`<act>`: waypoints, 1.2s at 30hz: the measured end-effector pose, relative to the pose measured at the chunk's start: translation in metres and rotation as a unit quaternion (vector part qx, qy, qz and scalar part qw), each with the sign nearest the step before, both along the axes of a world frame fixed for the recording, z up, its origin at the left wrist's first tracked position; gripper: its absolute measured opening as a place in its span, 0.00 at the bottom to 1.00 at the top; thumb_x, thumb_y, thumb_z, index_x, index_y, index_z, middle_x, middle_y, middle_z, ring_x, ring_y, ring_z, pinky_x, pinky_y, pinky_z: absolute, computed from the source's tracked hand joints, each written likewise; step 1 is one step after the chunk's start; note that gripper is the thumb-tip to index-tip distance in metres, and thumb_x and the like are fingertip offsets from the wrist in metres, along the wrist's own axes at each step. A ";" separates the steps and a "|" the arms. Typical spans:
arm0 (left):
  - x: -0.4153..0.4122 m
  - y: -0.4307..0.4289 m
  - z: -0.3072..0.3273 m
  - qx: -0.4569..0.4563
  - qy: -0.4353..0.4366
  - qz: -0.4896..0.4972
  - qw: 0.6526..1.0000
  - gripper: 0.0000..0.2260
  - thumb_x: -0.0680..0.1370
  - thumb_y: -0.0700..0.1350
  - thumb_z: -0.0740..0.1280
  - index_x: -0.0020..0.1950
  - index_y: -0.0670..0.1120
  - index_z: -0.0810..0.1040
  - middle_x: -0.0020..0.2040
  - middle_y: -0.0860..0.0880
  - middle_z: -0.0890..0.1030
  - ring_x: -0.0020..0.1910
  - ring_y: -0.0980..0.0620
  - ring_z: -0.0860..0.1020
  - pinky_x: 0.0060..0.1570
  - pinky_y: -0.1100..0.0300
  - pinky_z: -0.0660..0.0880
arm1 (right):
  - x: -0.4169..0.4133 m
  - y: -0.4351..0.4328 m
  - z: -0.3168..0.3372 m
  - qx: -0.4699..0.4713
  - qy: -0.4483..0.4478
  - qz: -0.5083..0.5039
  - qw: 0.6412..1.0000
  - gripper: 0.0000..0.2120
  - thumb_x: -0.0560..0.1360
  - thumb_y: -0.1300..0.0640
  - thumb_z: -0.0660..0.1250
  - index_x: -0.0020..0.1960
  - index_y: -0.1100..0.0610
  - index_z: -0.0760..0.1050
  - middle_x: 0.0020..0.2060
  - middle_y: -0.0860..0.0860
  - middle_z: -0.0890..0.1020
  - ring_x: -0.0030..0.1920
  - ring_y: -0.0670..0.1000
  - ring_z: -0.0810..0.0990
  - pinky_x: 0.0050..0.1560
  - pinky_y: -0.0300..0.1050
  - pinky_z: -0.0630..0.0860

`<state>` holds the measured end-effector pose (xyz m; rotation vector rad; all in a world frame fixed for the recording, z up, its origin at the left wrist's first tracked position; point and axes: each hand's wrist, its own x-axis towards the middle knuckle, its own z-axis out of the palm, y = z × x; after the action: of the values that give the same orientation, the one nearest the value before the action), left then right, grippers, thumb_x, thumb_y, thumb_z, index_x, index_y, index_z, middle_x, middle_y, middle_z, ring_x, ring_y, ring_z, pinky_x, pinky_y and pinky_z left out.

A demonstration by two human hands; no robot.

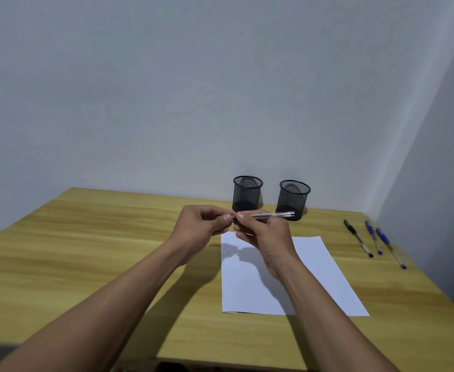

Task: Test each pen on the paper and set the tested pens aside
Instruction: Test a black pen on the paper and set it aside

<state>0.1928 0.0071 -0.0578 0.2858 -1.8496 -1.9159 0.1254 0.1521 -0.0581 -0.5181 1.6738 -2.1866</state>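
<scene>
The clear pen point(271, 215) hangs level over the top edge of the paper point(314, 277), long axis left to right, the right hand point(263, 234) curled round its barrel and the left hand point(201, 224) pinching its left end, probably the cap, with 3 pens point(372, 237) lying aside.

No legible text, scribbles point(226, 251) on paper point(319, 269)

A clear pen point(271, 215) with a dark right end lies level just above the middle of the frame, gripped by the right hand point(268, 234), its left end pinched by the left hand point(201, 224). Below it a white sheet of paper point(314, 277) lies flat, with faint scribbles in its upper left corner. At the right edge a black pen point(357, 237), a blue pen point(372, 236) and a second blue pen point(389, 247) lie side by side, slanting down to the right, apart from the sheet.
</scene>
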 end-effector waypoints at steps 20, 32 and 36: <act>-0.004 -0.027 -0.012 -0.097 -0.047 0.028 0.994 0.03 0.75 0.34 0.71 0.44 0.40 0.84 0.35 0.42 0.82 0.33 0.51 0.79 0.42 0.60 0.81 | -0.006 -0.027 -0.020 -0.021 -0.079 -0.040 0.996 0.03 0.73 0.68 0.75 0.41 0.65 0.84 0.35 0.60 0.86 0.34 0.52 0.85 0.44 0.42 0.85; 0.002 -0.057 -0.034 -0.102 -0.144 0.067 0.982 0.04 0.75 0.34 0.72 0.48 0.37 0.85 0.44 0.41 0.85 0.37 0.50 0.80 0.38 0.65 0.80 | -0.019 -0.006 -0.025 0.034 0.012 -0.031 0.999 0.03 0.75 0.66 0.74 0.42 0.63 0.83 0.36 0.57 0.85 0.39 0.52 0.85 0.43 0.41 0.85; -0.021 -0.051 -0.042 -0.235 -0.164 0.129 0.949 0.04 0.72 0.40 0.75 0.47 0.46 0.86 0.41 0.50 0.85 0.38 0.58 0.81 0.35 0.71 0.73 | -0.010 -0.011 -0.037 0.091 0.002 -0.037 0.995 0.04 0.77 0.61 0.73 0.43 0.60 0.83 0.35 0.55 0.84 0.37 0.50 0.83 0.37 0.44 0.82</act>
<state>0.1721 -0.0438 -0.0999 0.6767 -2.2826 -1.2611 0.1150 0.1416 -0.0953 -0.4164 1.8991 -2.0573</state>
